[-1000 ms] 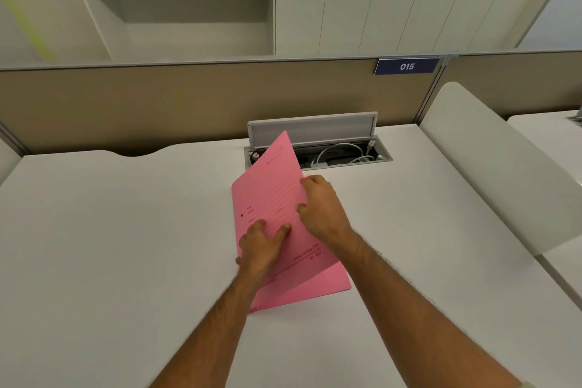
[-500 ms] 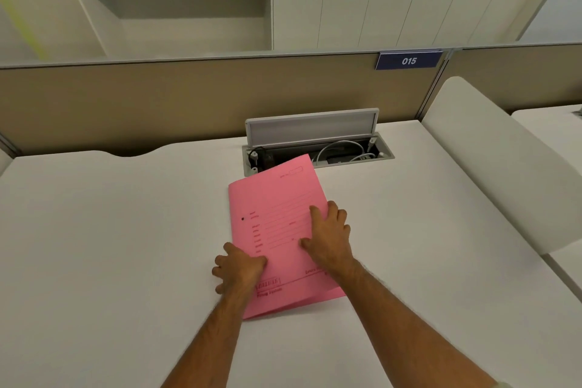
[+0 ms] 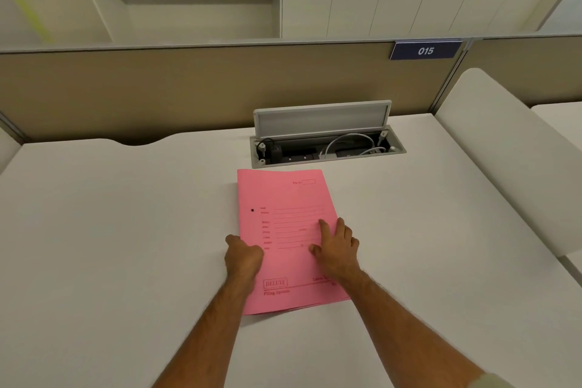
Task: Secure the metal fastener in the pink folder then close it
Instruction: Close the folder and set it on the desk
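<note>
The pink folder (image 3: 289, 198) lies closed and flat on the white desk (image 3: 110, 230), its printed front cover facing up. My right hand (image 3: 337, 246) rests palm down on the cover, fingers spread. My left hand (image 3: 244, 257) is curled into a loose fist at the folder's left edge, knuckles against the spine side. The metal fastener is hidden inside the folder; only a small dark hole (image 3: 252, 210) shows near the left edge.
An open cable tray (image 3: 327, 151) with its grey lid (image 3: 321, 118) raised sits just behind the folder, holding white cables and plugs. A beige partition (image 3: 157, 88) runs along the back. A white side divider (image 3: 510, 148) rises at the right.
The front cover came down from half-raised to flat on the folder. My right hand slid down the cover while pressing it; my left hand moved off the cover to the left edge.
</note>
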The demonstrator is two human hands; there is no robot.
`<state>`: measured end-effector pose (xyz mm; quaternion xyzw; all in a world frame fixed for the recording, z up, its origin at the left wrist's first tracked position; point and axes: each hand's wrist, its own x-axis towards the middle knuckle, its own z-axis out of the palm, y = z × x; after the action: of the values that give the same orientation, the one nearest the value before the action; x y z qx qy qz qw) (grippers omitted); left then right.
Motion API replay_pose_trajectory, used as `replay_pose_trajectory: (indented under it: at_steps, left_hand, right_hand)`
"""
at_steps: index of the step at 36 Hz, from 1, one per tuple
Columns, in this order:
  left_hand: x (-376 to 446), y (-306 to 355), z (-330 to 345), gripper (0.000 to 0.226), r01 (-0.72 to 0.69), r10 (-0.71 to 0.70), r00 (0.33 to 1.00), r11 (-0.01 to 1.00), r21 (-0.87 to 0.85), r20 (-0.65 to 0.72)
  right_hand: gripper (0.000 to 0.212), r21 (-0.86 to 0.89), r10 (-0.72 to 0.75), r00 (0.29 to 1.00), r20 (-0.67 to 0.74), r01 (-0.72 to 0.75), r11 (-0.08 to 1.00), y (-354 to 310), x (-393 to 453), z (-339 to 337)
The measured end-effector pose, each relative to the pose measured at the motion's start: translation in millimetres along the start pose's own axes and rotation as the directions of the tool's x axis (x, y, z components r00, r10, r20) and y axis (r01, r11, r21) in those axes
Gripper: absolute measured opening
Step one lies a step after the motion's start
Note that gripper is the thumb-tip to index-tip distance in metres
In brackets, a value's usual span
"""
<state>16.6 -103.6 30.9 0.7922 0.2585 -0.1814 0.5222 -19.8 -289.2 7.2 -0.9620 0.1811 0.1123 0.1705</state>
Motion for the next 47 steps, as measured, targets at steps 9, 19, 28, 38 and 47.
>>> replay_pose_trajectory:
  at_steps: [9, 19, 28, 38, 47]
  left_hand:
    - [-6.1, 10.0, -13.9, 0.030, -0.109, 0.113, 0.992, 0.992, -0.057, 0.061]
    - [7.4, 29.7, -54.9, 0.030, -0.219, 0.226, 0.974, 0.966, -0.136, 0.034]
    - [40.0, 40.9, -106.0, 0.031, -0.281, 0.261, 0.955, 0.949, -0.145, -0.140]
    - [86.0, 48.1, -153.7, 0.035, -0.368, 0.353, 0.910, 0.930, -0.027, -0.219]
    - [141.4, 45.2, -164.9, 0.050, -0.264, 0.310, 0.908, 0.946, 0.188, -0.283]
  right_hand:
    - [0.078, 0.207, -0.008, 0.998, -0.060, 0.020, 0.978, -8.5, 1.8, -2.0]
    - [0.068, 0.852, 0.204, 0.977, -0.065, -0.052, 0.521, -24.4, 7.6, -24.3]
    - [0.054, 0.860, 0.074, 0.992, -0.100, 0.048, 0.507, -81.0, 24.2, -34.0]
    - [0.062, 0.823, -0.007, 0.994, -0.105, 0.091, 0.561, -158.6, 58.6, -35.0]
    - [0.057, 0.761, -0.028, 0.994, -0.102, 0.096, 0.641, -197.1, 93.7, -16.4]
